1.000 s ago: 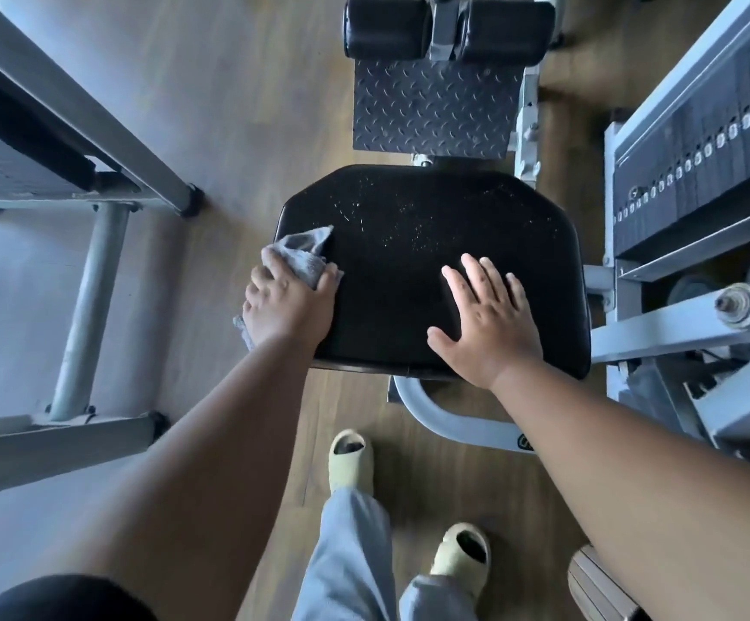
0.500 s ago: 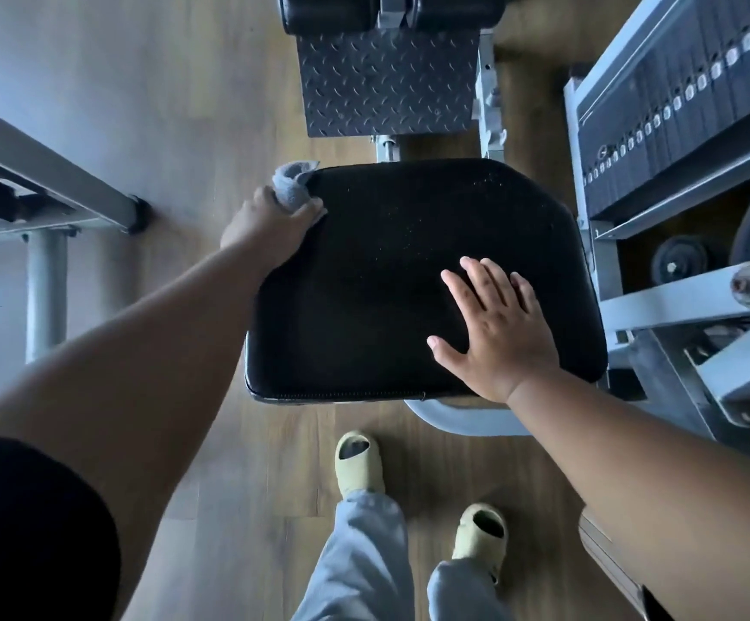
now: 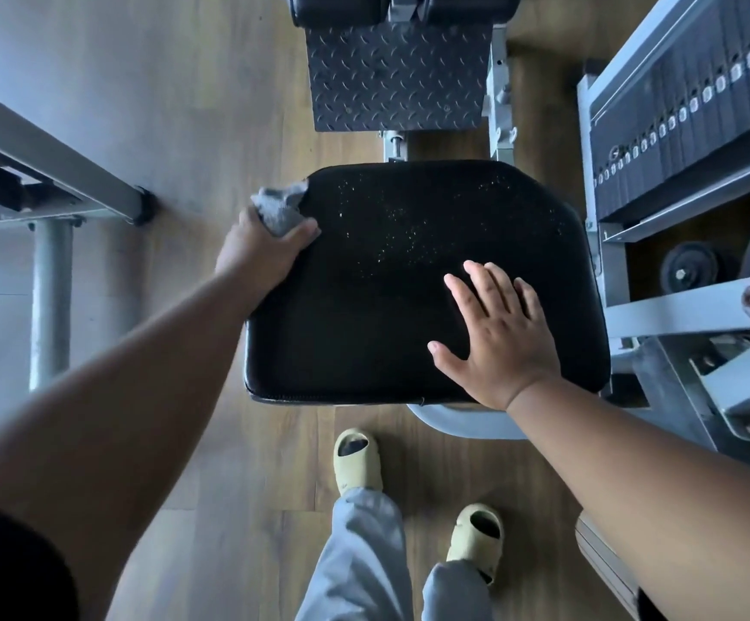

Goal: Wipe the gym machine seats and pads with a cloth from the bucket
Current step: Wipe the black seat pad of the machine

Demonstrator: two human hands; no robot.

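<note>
A black padded seat (image 3: pixel 391 307) of a gym machine fills the middle of the view, its far half speckled with pale flecks. My left hand (image 3: pixel 261 253) grips a bunched grey cloth (image 3: pixel 280 209) against the seat's left edge, near the far left corner. My right hand (image 3: pixel 494 338) lies flat on the seat's near right part, fingers straight and spread. Two black roller pads (image 3: pixel 341 6) sit at the top edge, partly cut off. No bucket is in view.
A dark checker-plate footrest (image 3: pixel 395 78) lies beyond the seat. The weight stack (image 3: pixel 686 127) and grey frame (image 3: pixel 677 311) stand close on the right. Another machine's grey tubes (image 3: pixel 50 298) are on the left. My feet in pale slippers (image 3: pixel 357 459) stand on the wooden floor.
My left hand slid the cloth along the seat's left edge from the near part up toward the far left corner. The right hand stayed flat on the seat.
</note>
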